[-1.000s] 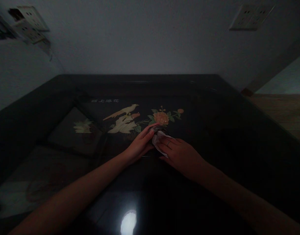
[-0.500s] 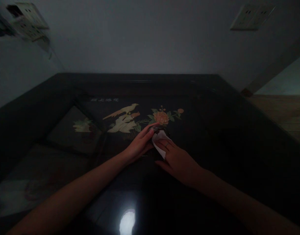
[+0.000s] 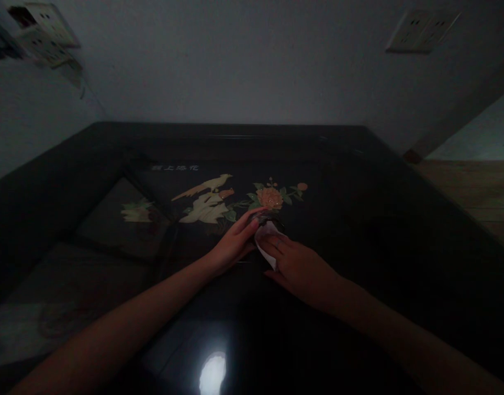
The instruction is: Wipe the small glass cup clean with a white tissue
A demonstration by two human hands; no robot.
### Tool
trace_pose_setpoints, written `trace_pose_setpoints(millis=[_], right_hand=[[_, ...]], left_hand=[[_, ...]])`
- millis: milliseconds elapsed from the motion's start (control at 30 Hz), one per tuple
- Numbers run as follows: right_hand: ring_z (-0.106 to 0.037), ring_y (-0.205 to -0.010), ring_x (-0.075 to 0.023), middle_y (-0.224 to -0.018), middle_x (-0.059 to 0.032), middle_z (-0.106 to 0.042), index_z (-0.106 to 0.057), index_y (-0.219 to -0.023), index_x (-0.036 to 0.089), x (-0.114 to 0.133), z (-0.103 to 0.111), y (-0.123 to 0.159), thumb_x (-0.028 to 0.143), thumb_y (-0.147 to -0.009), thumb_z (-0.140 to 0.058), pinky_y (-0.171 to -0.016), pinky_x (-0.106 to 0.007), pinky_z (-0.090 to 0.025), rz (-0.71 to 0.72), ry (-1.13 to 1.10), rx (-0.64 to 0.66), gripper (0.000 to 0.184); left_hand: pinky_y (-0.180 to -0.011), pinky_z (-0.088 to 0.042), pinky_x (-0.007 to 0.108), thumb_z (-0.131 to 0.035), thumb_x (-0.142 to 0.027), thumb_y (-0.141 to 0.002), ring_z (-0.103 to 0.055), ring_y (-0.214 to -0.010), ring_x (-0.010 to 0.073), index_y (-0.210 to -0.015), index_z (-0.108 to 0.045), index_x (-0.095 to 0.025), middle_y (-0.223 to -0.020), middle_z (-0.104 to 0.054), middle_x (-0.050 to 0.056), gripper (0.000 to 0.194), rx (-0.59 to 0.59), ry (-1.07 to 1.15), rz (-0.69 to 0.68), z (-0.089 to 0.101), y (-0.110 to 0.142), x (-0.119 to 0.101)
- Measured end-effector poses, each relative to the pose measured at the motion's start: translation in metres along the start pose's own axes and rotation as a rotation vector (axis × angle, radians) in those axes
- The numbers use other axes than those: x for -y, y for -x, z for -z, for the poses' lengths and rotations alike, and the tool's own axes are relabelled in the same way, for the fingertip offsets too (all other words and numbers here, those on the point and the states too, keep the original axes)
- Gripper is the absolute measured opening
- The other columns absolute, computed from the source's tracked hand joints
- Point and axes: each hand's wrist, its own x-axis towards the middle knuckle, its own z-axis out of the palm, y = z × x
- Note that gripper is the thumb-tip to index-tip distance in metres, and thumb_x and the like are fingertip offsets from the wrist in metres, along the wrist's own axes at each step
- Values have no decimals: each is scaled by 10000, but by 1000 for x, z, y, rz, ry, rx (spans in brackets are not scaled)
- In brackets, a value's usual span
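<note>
My left hand [image 3: 238, 237] is curled around a small dark, shiny object [image 3: 268, 218] low over the black tabletop. Its kind cannot be made out in the dim light, and the fingers hide part of it. A white tissue [image 3: 263, 237] lies against the near side of that object. The fingers of my right hand [image 3: 293, 263] press on the tissue from the right, with the thumb held apart below. Just beyond both hands is an orange flower picture [image 3: 269, 197] on the tabletop.
The glossy black table [image 3: 338, 263] stands against a wall [image 3: 235, 66]. A bird design [image 3: 206, 200] decorates its top, and a bright light reflection [image 3: 213, 373] shows near the front. Wall sockets [image 3: 420, 31] are at upper right, others [image 3: 44, 46] at upper left. Wooden floor [image 3: 474, 184] shows at right.
My right hand has shifted very slightly to the right and nearer, with the tissue still against the dark object. My left hand keeps its place around the object.
</note>
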Motion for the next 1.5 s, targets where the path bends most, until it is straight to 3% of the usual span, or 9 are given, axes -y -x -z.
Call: trace_pose_setpoints(millis=[167,267,367,533,767,867,1167,1333,1500], right_hand=[[-501,-1239,-302,-1336,-180,-549,-464,-1342,84,0,0,4,52,-899,-407,-1037,-588,-385,-14,270,-35,448],[-499,-1242,-303,-1354,-183,-531,-463,-1343,81,1,-2,6,25,-893,-372,-1053,-637,-330,-30,313,-34,462],[-486,-1253,-317,-1363,-193,-518,-435,-1365,68,2,-3,5,45,-889,-414,-1034,-622,-369,-39,295,-11,478],[-401,-1315,-357,-1401,-229,-460,-405,-1385,24,5,-4,1,244,-835,-628,-1052,-521,-407,-78,65,24,633],[-200,-1428,-267,-1502,-189,-312,-230,-1465,72,10,-8,2,310,-848,-602,-1159,-456,-239,-117,-476,-18,759],[-178,-1435,-256,-1513,-184,-292,-193,-1478,89,10,-10,2,298,-843,-601,-1160,-454,-235,-124,-529,-39,783],[-438,-1304,-298,-1393,-189,-486,-382,-1406,83,1,0,3,220,-878,-548,-1051,-491,-416,-3,14,4,569],[-446,-1294,-308,-1365,-188,-519,-436,-1363,79,1,1,6,50,-902,-371,-1063,-652,-295,-23,243,-27,466],[-476,-1269,-302,-1357,-197,-523,-444,-1354,55,1,2,5,13,-893,-327,-1064,-631,-316,-39,285,-26,478]], left_hand=[[-818,-456,267,-695,-417,-793,-560,-1033,202,-1197,-584,-245,-1171,-612,59,453,-21,16,2,-2,0,0],[-838,-449,269,-698,-409,-792,-550,-1052,201,-1195,-586,-247,-1185,-606,58,448,-21,27,-6,-3,-1,0],[-832,-448,270,-697,-419,-791,-556,-1037,202,-1200,-585,-246,-1139,-625,58,458,-15,25,-5,-2,-1,0],[-822,-459,271,-686,-430,-800,-563,-1050,207,-1207,-576,-246,-1171,-619,62,460,-13,1,6,-2,0,-1],[-827,-466,281,-685,-426,-803,-581,-1036,213,-1220,-557,-234,-1196,-610,73,477,-14,14,-3,-2,0,-2],[-819,-467,284,-691,-429,-795,-582,-1027,216,-1221,-554,-235,-1208,-601,71,488,-16,19,0,-2,-1,-2],[-802,-457,262,-689,-431,-795,-565,-1030,207,-1208,-573,-245,-1151,-625,60,468,-32,8,19,-3,1,-2],[-830,-454,261,-654,-403,-834,-550,-1056,197,-1220,-568,-258,-1170,-615,50,421,-1,7,11,-1,0,-1],[-832,-454,263,-683,-402,-808,-558,-1037,194,-1190,-586,-242,-1137,-624,56,426,-6,52,-2,-2,-1,0]])
